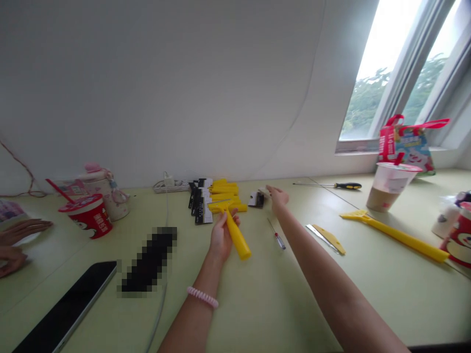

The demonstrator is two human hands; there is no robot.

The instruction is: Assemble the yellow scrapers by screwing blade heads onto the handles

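My left hand (pixel 221 238) is wrapped round a yellow scraper (pixel 237 233), its wide head toward the wall and its handle pointing back at me. Farther off, my right hand (pixel 278 196) reaches out with fingers pinched at a small pale packet (pixel 263 190), too blurred to name surely. Just left of those fingers lies a small black-and-white package (pixel 256 199). Behind the held scraper is a pile of yellow scrapers (pixel 224 187) with black cards (pixel 203 211). A small screwdriver (pixel 279 240) with a red and clear handle lies under my right forearm's left side.
Right: a yellow blade piece (pixel 329 239), a long-handled yellow scraper (pixel 405 238), a black-and-yellow screwdriver (pixel 348 186) and a drink cup (pixel 386 193). Left: a tablet (pixel 69 309), a blurred-out dark object (pixel 150 262), a red cup (pixel 91 218), a cable (pixel 162 299) and another person's hands (pixel 22 233).
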